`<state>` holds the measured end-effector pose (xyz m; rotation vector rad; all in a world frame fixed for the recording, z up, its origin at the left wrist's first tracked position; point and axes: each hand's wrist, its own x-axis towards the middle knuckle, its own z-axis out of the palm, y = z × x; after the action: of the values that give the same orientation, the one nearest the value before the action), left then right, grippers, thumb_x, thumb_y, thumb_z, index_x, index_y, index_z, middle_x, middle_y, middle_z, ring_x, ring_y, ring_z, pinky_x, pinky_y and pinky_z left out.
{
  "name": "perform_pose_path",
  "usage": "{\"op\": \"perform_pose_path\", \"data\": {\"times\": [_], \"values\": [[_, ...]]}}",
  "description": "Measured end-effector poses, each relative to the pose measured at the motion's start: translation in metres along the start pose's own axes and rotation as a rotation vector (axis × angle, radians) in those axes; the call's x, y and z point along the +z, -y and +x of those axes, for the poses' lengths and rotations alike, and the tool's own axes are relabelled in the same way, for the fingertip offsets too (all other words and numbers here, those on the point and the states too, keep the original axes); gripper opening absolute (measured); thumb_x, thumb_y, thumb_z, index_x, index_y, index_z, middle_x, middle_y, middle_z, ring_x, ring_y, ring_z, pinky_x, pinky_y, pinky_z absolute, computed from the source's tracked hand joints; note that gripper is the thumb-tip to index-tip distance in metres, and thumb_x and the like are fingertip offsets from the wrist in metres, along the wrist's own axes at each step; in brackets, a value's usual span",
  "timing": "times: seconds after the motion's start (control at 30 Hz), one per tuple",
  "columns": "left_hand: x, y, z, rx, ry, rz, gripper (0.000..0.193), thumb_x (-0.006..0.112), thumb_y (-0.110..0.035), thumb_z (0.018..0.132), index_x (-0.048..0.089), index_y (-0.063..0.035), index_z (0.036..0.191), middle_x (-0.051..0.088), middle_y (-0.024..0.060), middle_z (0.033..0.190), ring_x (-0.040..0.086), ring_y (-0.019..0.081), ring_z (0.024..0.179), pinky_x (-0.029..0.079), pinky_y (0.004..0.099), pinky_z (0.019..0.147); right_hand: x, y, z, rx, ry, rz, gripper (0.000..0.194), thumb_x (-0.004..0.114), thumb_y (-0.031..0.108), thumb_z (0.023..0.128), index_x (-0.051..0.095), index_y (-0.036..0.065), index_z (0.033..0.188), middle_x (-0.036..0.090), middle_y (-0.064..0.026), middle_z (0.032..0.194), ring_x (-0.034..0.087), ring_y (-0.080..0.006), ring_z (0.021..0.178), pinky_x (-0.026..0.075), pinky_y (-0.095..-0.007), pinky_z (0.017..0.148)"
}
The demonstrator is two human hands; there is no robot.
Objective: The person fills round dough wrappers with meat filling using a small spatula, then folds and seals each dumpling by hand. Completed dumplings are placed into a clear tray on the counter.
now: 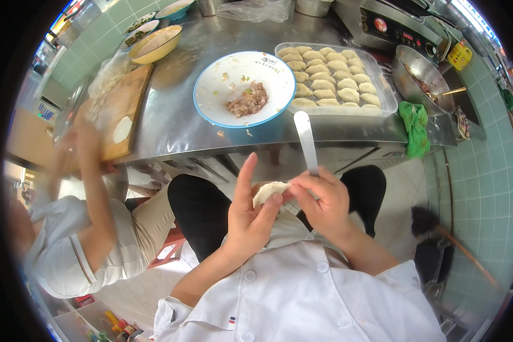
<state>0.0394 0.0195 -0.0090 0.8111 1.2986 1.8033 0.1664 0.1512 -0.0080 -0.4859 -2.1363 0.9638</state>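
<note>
A folded dumpling [268, 192] rests in my left hand [250, 209], with the thumb against its side and the index finger pointing up. My right hand [320, 201] pinches the dumpling's right end between thumb and fingertips. That same hand also keeps hold of a flat metal filling spatula [306, 141], its rounded end pointing up and away from me. Beyond my hands, a white bowl with a blue rim [207, 92] holds some minced meat filling [250, 100]. To the bowl's right, a clear plastic tray [389, 100] carries rows of shaped dumplings [325, 77].
At left, a co-worker's blurred hands [83, 139] work over a wooden board [126, 111] bearing a dough wrapper [122, 129]. A steel bowl [410, 64] with filling and a green cloth [414, 124] are at right. A yellow bowl [164, 47] stands at back left.
</note>
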Motion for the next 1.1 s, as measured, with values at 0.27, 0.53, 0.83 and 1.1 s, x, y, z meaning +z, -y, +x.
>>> {"op": "perform_pose_path", "data": {"times": [0.27,0.53,0.83,1.1], "values": [[-0.020,0.004,0.013,0.484,0.165,0.816,0.096,0.075,-0.002,0.087,0.019,0.0034,0.164,0.076,0.0145,0.110,0.075,0.0338,0.089,0.059,0.0374,0.074,-0.018,-0.001,0.021,-0.470,0.061,-0.163,0.031,0.088,0.013,0.078,0.075,0.011,0.107,0.067,-0.0048,0.098,0.066,-0.0264,0.087,0.056,-0.0370,0.073],[-0.017,0.005,0.012,0.410,0.177,0.664,0.091,0.074,0.001,0.089,0.024,-0.0002,0.164,0.075,0.0152,0.118,0.076,0.0311,0.097,0.060,0.0358,0.081,-0.016,-0.001,0.021,-0.502,0.050,-0.177,0.026,0.086,0.009,0.076,0.073,0.010,0.098,0.065,-0.0035,0.092,0.065,-0.0262,0.085,0.056,-0.0356,0.072],[-0.014,0.008,0.012,0.300,0.144,0.546,0.087,0.073,0.004,0.090,0.027,-0.0034,0.164,0.075,0.0143,0.121,0.075,0.0253,0.103,0.058,0.0326,0.088,-0.016,-0.007,0.012,-0.425,-0.016,-0.182,0.033,0.086,0.012,0.078,0.074,0.010,0.109,0.068,-0.0046,0.095,0.067,-0.0271,0.085,0.057,-0.0361,0.071],[-0.009,0.009,0.017,0.323,0.227,0.547,0.092,0.074,0.003,0.090,0.023,-0.0024,0.165,0.075,0.0164,0.121,0.075,0.0288,0.108,0.057,0.0352,0.093,-0.022,-0.001,0.017,-0.425,0.045,-0.181,0.027,0.085,0.009,0.078,0.072,0.010,0.101,0.066,-0.0049,0.093,0.066,-0.0273,0.085,0.056,-0.0369,0.072]]}}
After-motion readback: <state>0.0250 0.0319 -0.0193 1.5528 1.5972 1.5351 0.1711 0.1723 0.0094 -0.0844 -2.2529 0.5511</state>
